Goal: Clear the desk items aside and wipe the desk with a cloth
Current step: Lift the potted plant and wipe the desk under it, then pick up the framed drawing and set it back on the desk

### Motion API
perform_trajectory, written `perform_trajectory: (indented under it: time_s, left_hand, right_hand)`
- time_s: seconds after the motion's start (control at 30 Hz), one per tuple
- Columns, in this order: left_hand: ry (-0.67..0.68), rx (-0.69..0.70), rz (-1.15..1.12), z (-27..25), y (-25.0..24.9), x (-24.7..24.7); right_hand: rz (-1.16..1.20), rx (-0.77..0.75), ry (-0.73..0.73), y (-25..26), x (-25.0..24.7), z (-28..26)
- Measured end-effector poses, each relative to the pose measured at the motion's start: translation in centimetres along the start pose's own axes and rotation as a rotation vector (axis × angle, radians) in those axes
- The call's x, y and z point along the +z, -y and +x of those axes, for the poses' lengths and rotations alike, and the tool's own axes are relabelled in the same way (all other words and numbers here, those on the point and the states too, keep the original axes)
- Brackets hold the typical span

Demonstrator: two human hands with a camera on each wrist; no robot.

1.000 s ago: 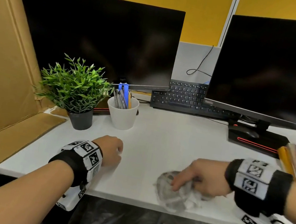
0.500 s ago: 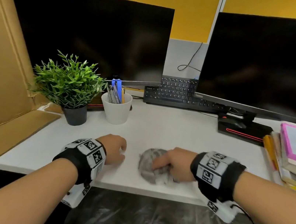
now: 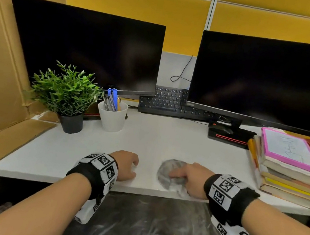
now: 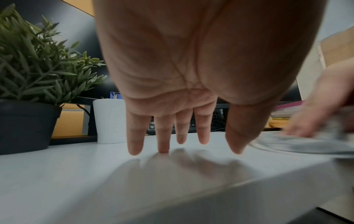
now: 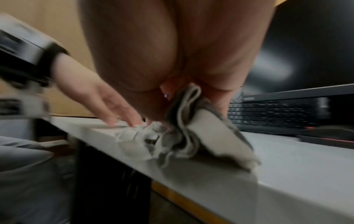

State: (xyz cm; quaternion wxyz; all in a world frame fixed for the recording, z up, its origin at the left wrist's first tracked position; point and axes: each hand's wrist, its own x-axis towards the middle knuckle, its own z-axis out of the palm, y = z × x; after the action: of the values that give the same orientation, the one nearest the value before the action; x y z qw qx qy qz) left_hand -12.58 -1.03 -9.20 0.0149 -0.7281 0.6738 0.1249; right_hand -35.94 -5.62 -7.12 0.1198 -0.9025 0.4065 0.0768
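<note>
Right now the right hand (image 3: 194, 179) presses a crumpled grey cloth (image 3: 171, 173) onto the white desk (image 3: 167, 139) near its front edge, fingers curled over the bunched fabric & gripping it; the right wrist view shows folds squeezed up betw. palm and fingers. The left hand (image 3: 125, 165) sits just beside it, holding nothing: in the left wrist view its fingers (image 4: 163, 136) point down, straight, one tip touching the desktop.

Judgement: wiping step underway, w/ desk items already parked round the edges: potted plant (image 3: 66, 93) and white pen cup (image 3: 112, 117) back left, keyboard (image 3: 169, 102) under the monitors, book stack (image 3: 288, 169) at right. To do it well, the person would prob. flatten the cloth so more of it meets the surface, keep even downward pressure, run overlapping passes and avoid dragging it off the front lip. The left hand looks like a brace; it likely has to lift away before the cloth reaches that patch.

Hard to tell: the right wrist view is motion-blurred, so exact finger placement on the cloth is unclear. The desk's far right end is cut off behind the books. Whether the surface is damp or dirty can't be made out.
</note>
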Motion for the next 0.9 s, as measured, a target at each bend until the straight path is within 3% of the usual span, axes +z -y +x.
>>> perform_trajectory:
  time_s: [0.13,0.27,0.3,0.4,0.53,0.7,0.83,0.9]
  left_hand:
    - [-0.011,0.002,-0.006,-0.4,-0.4,-0.1]
    - [-0.022,0.016,-0.017,-0.2,-1.2,0.0]
    - [-0.024,0.016,-0.017,0.0,-1.5,0.2]
    - [-0.013,0.025,0.0,0.9,-2.5,0.4]
    - [-0.019,0.035,0.009,3.4,-4.4,-0.2]
    - [0.004,0.041,0.014,6.1,-6.8,-1.0]
    - [0.023,0.064,0.091,7.6,-7.7,-1.3]
    - [0.009,0.084,0.098,8.3,-8.5,-1.7]
  right_hand:
    - [-0.038,-0.043,0.088,0.1,-0.8,-1.9]
    - [0.03,0.177,-0.134,-5.5,-3.4,-0.1]
    - [0.008,0.194,-0.131,-6.2,-3.2,0.2]
    - [-0.093,0.132,0.016,-5.3,-0.7,0.6]
    - [0.075,-0.001,0.123,-3.8,-0.9,-0.7]
    - [0.049,0.21,-0.1,-9.0,-4.8,1.0]
    - [-0.009,0.202,0.116,-8.1,-3.5,0.7]
    - [0.0,0.179,0.153,-7.6,-2.8,0.2]
